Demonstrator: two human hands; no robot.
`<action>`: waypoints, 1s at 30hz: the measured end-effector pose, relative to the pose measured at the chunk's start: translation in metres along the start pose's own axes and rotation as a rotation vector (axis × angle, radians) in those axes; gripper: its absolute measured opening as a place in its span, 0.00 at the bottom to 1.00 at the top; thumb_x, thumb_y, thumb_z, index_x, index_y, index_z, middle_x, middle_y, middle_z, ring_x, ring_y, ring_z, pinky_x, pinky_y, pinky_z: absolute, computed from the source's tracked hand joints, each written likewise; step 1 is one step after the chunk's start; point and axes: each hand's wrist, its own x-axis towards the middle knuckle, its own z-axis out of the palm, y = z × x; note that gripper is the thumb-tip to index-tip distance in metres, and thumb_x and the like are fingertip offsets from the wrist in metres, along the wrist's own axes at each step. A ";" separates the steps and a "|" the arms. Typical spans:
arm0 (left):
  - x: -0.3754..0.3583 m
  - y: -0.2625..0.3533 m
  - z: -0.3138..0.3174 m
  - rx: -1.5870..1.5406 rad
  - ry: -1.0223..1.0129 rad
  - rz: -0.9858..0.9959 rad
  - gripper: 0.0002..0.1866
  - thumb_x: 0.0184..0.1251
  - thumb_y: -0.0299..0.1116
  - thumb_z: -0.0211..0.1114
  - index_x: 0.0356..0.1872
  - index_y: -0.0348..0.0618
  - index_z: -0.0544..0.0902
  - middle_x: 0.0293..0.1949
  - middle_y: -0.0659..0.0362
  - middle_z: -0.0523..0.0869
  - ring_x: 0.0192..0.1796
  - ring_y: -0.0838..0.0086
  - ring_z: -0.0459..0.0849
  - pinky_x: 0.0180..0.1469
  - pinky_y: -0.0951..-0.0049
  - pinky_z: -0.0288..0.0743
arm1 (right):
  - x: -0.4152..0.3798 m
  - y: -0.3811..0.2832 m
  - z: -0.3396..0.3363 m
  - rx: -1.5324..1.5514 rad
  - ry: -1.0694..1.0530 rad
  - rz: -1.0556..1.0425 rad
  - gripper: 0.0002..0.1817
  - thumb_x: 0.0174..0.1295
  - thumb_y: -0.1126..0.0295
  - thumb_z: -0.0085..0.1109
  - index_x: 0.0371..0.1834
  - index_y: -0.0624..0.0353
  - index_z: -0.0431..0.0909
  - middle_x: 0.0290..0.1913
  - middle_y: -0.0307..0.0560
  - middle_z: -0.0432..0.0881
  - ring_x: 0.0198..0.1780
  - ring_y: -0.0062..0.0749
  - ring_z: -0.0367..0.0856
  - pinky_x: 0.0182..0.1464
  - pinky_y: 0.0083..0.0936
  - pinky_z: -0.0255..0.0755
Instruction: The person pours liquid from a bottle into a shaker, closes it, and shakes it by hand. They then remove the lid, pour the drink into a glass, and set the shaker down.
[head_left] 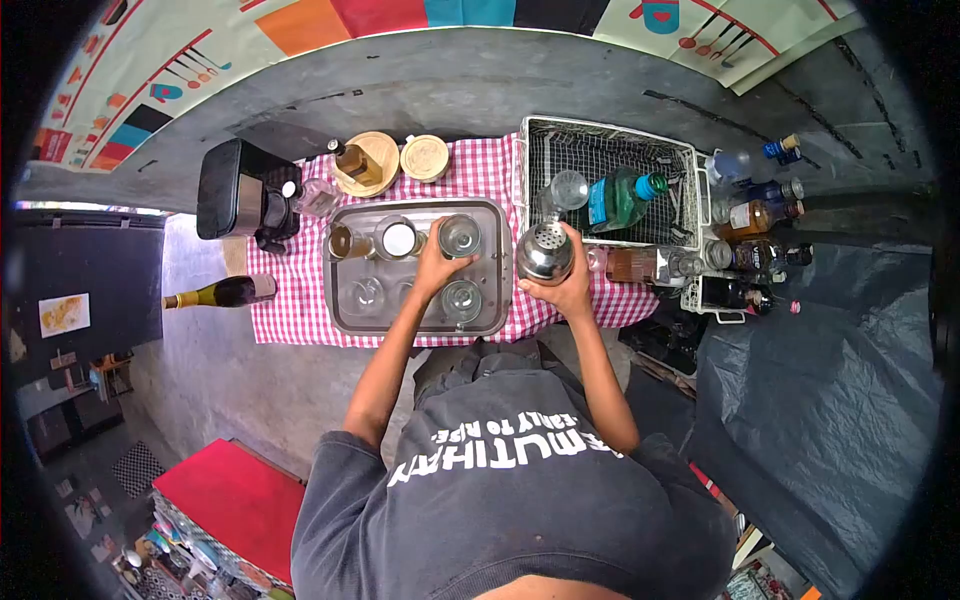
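Observation:
My right hand [568, 285] is wrapped round a steel cocktail shaker [545, 262], whose perforated strainer top faces up, beside the tray's right edge. With my left hand [440, 262] I grip a clear drinking glass [460, 236] over the back right part of a grey metal tray [345, 322]. Also on the tray are a glass with brown liquid [347, 242], a glass with a white top [398, 238], and clear glasses nearer the front, one of them a glass [461, 300] just below my left hand. My left forearm partly hides another glass.
A white wire basket [610, 122] holds a green bottle [625, 200] and a clear glass. Several bottles crowd its right side. A black appliance [235, 190] and a dark wine bottle [235, 291] are at left. Wooden bowls [425, 158] stand behind the tray on a checked cloth [290, 320].

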 end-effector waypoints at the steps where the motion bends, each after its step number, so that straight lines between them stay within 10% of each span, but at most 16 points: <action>1: 0.000 -0.002 0.000 0.001 -0.008 0.000 0.47 0.39 0.34 0.81 0.62 0.36 0.62 0.56 0.47 0.77 0.59 0.61 0.77 0.62 0.65 0.69 | -0.001 0.000 0.001 -0.001 0.008 0.003 0.50 0.36 0.62 0.82 0.64 0.59 0.62 0.55 0.49 0.75 0.58 0.36 0.76 0.60 0.34 0.71; 30: 0.025 0.001 0.005 -0.421 -0.176 0.101 0.42 0.40 0.21 0.77 0.61 0.39 0.65 0.52 0.58 0.77 0.56 0.72 0.75 0.61 0.71 0.68 | -0.060 -0.032 0.044 0.058 0.170 0.031 0.49 0.35 0.67 0.79 0.64 0.62 0.62 0.54 0.49 0.75 0.56 0.33 0.76 0.60 0.31 0.70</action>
